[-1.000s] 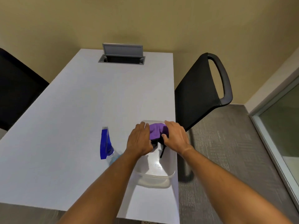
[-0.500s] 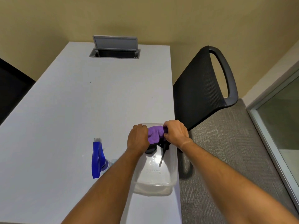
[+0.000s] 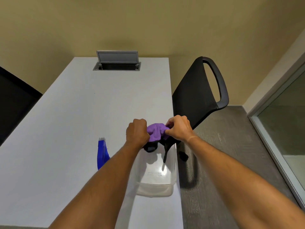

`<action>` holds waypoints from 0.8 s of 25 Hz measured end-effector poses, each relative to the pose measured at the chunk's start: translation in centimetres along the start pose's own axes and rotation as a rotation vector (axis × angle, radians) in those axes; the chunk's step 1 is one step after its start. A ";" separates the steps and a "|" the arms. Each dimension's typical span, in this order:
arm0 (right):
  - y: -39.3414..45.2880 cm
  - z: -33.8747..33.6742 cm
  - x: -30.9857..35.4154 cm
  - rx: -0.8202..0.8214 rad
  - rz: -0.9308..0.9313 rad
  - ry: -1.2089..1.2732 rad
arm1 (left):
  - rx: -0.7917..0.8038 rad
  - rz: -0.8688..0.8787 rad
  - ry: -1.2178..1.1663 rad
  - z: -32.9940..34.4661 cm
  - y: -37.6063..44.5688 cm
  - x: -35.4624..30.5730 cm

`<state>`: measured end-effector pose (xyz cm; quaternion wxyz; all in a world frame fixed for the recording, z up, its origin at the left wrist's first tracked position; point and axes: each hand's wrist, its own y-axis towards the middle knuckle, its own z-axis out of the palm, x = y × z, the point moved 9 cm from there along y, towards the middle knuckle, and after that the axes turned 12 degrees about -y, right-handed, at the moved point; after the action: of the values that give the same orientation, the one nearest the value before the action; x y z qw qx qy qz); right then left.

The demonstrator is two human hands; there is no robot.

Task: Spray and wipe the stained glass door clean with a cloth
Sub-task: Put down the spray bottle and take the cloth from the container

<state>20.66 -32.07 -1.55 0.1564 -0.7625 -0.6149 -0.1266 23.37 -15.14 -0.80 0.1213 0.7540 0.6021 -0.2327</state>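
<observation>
- Step in hand: preparation, by my judgement. The purple microfibre cloth [image 3: 156, 132] is being taken up above the clear plastic tub [image 3: 156, 180], which sits at the right edge of the pale grey table [image 3: 69, 116]. No spraying or wiping of glass has begun.
- Left hand [image 3: 137, 134]: fingers curled round the left end of the purple cloth, grasping it.
- Right hand [image 3: 179, 128]: thumb and fingers pinch the right end of the same cloth; the cloth bunches between the two hands.
- A black item with a hanging strap [image 3: 165, 151] shows under the cloth, over the tub; what it is cannot be told, nor whether either hand holds it.
- The blue-headed spray bottle [image 3: 102, 152] stands on the table just left of the left forearm, untouched.
- The glass door with its pale metal frame [image 3: 283, 123] lies at the far right of the view, well apart from both hands. No stains can be made out from here.
- A black mesh-backed chair [image 3: 196, 90] stands between table and door.
- Next move, as judged: free one hand for the spray bottle, keep the cloth in the other, turn right to the glass past the chair.
</observation>
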 end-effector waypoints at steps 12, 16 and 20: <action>-10.0 -15.9 -2.8 0.024 -0.052 0.069 | 0.036 0.212 -0.072 -9.0 -7.1 -13.7; -14.5 -20.3 -5.9 0.054 -0.012 0.013 | 0.140 0.306 -0.074 -8.6 -10.0 -19.3; -18.7 -24.6 -9.9 0.034 0.097 0.001 | 0.212 0.414 -0.094 -7.9 -12.4 -25.1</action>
<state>0.31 -46.99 18.79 0.1758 -0.7886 -0.5791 -0.1088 8.86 -29.81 19.72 0.1145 0.8583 0.4005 -0.2997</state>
